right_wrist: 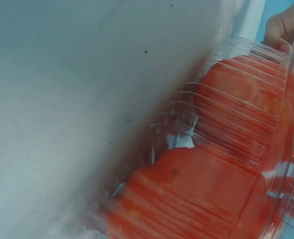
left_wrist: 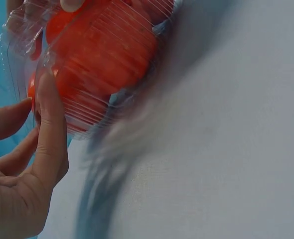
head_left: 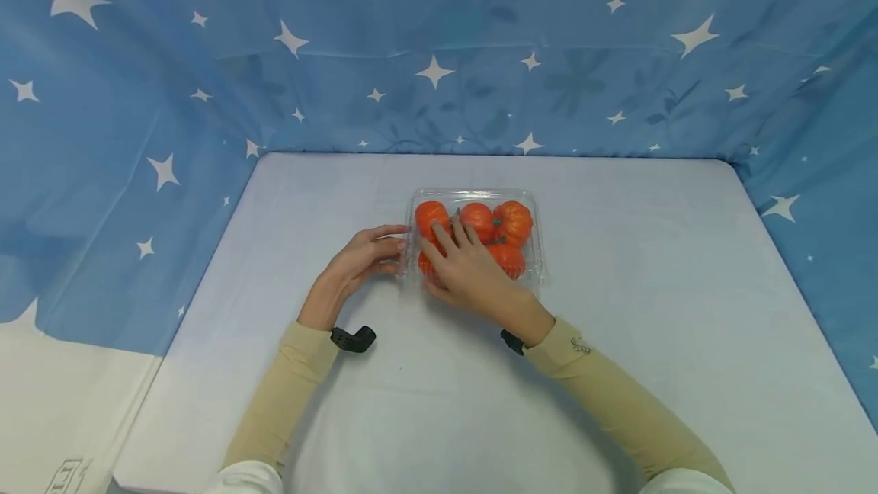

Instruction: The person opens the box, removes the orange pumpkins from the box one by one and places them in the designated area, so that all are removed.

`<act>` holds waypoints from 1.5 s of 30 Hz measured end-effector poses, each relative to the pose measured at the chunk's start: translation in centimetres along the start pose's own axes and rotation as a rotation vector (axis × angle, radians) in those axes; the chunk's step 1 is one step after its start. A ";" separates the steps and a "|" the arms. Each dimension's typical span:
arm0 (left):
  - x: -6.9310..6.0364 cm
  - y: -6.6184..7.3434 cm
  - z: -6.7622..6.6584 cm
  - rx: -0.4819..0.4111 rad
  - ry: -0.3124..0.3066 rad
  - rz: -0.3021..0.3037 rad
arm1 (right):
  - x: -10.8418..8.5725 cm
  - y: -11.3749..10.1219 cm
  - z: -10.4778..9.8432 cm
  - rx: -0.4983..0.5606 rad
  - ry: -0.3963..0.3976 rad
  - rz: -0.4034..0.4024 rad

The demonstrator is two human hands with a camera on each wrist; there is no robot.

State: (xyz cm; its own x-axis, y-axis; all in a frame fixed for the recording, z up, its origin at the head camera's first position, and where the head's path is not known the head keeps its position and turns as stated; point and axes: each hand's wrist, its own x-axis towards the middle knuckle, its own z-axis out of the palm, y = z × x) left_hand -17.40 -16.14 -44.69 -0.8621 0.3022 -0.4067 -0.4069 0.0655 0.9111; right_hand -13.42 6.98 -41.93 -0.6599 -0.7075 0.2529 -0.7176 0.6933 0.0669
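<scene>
Near the middle of the table, a clear plastic box [head_left: 540, 250] holds several red-orange tomatoes [head_left: 513, 224], some showing green stems. At its left end my left hand [head_left: 363, 259] has thumb and fingers about the rim. The left wrist view shows that hand [left_wrist: 37, 154] closely, one finger bent against the clear wall. Over the front left of the box lies my right hand [head_left: 473, 273], its fingers spread on the tomatoes and partly covering them. In the right wrist view ribbed plastic encloses the tomatoes [right_wrist: 187, 184]; my right hand is out of that picture.
A white cloth covers the table [head_left: 686, 311]. Behind it and along both sides hangs a blue curtain [head_left: 439, 14] with white stars. Dark wrist bands [head_left: 353, 339] are worn below the hands.
</scene>
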 end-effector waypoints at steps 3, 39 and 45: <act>-0.1 -0.2 -0.1 -0.017 0.014 0.007 | 0.2 -0.2 0.2 -0.008 0.020 -0.011; 1.0 -0.7 0.1 -0.139 0.024 -0.030 | -3.7 3.3 -0.3 0.171 0.000 0.010; 1.2 -0.8 0.2 -0.150 0.018 -0.046 | -5.0 4.1 -0.6 0.227 -0.028 0.034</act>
State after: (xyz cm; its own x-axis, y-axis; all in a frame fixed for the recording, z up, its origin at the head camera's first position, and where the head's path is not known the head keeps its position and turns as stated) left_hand -18.04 -15.66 -45.91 -0.8460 0.2854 -0.4503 -0.4857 -0.0643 0.8718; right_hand -12.91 13.48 -42.30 -0.6880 -0.6901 0.2247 -0.7246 0.6702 -0.1603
